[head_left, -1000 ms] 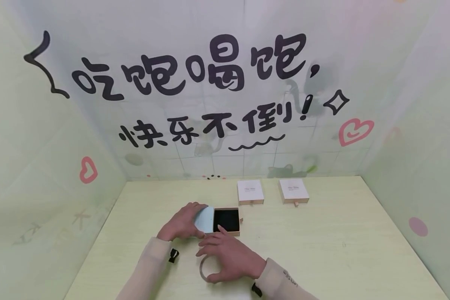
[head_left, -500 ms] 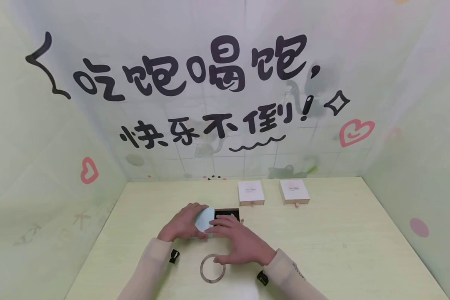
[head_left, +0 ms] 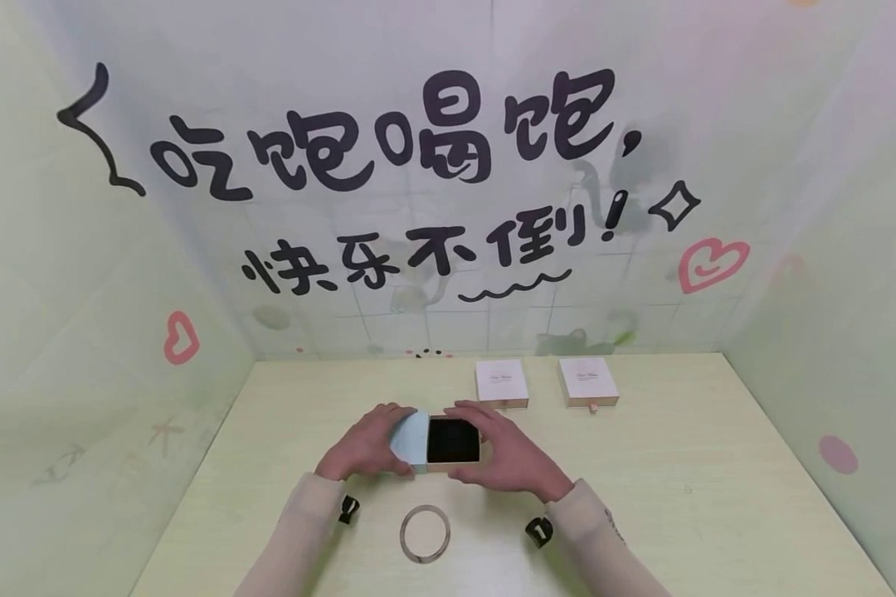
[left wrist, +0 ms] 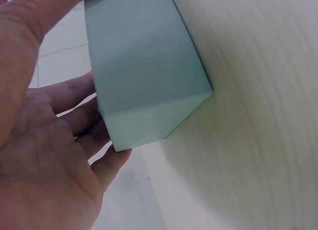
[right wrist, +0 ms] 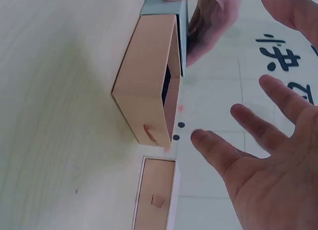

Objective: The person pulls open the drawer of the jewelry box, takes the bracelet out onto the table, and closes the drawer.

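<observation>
My left hand [head_left: 366, 441] grips the light blue sleeve [left wrist: 144, 56] of a small drawer box, with thumb and fingers on opposite sides. The tan drawer [right wrist: 144, 61] is pulled partly out to the right, and a black lining [head_left: 453, 440] shows inside it. A small pull tab [right wrist: 150, 134] sits on the drawer's end. Around that end hovers my right hand [head_left: 513, 452], its fingers spread; in the right wrist view they stand apart from the drawer. A thin round bangle [head_left: 425, 535] lies on the table in front of the box.
Two white boxes with tan drawer fronts stand behind, one at the middle back [head_left: 502, 381] and the other [head_left: 588, 380] farther right. Walls with printed lettering enclose the pale wooden table [head_left: 679, 481] at the back and sides.
My right hand has moved away from above the bangle, up and to the right, to the drawer's right end. The bangle and lining are now uncovered. My left hand stays on the sleeve.
</observation>
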The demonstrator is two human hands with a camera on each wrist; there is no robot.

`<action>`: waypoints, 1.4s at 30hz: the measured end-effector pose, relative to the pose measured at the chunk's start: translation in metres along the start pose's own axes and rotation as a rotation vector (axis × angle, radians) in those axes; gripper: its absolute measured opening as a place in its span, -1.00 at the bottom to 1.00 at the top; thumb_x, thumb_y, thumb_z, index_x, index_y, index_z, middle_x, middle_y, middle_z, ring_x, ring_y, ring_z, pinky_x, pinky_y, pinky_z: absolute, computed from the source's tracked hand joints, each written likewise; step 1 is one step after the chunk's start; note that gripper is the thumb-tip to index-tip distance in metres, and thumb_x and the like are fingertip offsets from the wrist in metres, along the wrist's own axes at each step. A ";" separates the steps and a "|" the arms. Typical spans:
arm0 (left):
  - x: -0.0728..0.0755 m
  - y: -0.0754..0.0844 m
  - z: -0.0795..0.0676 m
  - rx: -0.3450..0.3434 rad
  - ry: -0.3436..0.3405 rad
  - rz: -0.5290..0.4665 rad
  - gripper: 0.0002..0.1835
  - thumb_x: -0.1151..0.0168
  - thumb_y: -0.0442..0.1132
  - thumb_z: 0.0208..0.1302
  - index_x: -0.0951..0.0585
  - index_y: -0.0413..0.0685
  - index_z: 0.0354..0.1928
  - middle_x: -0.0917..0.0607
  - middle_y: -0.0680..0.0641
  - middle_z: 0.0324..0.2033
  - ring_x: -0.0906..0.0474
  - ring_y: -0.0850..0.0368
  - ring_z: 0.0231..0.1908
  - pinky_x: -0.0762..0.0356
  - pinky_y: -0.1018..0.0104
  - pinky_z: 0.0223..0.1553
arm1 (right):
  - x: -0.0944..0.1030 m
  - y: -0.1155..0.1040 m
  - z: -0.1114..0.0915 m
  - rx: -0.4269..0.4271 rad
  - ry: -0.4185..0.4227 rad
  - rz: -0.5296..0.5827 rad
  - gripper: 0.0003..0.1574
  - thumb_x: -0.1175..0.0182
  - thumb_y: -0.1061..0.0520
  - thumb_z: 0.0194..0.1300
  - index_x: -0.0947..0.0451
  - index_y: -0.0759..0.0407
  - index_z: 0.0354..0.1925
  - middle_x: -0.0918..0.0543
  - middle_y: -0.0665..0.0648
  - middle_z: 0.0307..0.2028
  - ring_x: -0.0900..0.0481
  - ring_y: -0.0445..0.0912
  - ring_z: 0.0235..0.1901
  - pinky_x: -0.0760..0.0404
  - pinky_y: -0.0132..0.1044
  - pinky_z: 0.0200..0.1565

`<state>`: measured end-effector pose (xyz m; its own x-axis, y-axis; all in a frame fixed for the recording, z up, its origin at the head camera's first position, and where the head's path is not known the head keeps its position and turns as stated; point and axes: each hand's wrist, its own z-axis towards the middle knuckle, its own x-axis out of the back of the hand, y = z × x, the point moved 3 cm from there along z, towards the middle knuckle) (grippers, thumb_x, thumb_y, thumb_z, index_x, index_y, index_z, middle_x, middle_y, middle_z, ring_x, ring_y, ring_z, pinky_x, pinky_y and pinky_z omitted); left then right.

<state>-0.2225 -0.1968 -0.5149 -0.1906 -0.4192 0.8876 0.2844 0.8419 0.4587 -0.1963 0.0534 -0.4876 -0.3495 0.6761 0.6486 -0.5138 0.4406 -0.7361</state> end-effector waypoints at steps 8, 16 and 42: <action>-0.001 0.000 -0.001 0.021 -0.011 0.003 0.05 -0.77 -0.04 -0.30 -0.50 -0.01 0.37 -0.61 -0.05 0.14 -0.50 0.05 0.01 -0.57 0.05 0.02 | 0.012 0.018 -0.001 -0.231 0.069 0.211 0.04 -0.39 -0.18 0.31 -0.11 -0.11 0.58 -0.36 0.28 0.46 -0.60 0.16 0.26 -0.69 0.00 0.11; 0.001 0.004 -0.001 0.026 -0.016 0.004 0.04 -0.77 -0.05 -0.29 -0.50 -0.02 0.37 -0.61 -0.05 0.15 -0.49 0.04 0.01 -0.56 0.05 0.02 | 0.016 0.036 0.001 -0.366 0.165 0.250 -0.20 -0.22 -0.15 0.47 -0.27 0.15 0.49 -0.69 0.28 0.11 -0.74 0.04 -0.41 -0.67 -0.15 -0.36; 0.000 0.006 -0.004 0.008 -0.010 0.022 0.02 -0.76 -0.08 -0.28 -0.50 -0.04 0.36 -0.61 -0.06 0.13 -0.48 0.06 0.00 -0.55 0.07 0.01 | -0.015 0.067 0.000 -0.442 0.131 0.230 -0.81 -0.19 0.21 0.41 -0.70 0.28 -0.15 -0.72 0.06 -0.49 -0.63 -0.17 -0.59 -0.47 -0.34 -0.55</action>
<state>-0.2173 -0.1934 -0.5118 -0.1939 -0.3970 0.8971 0.2809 0.8537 0.4385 -0.2258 0.0728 -0.5461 -0.2984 0.8407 0.4519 -0.0451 0.4605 -0.8865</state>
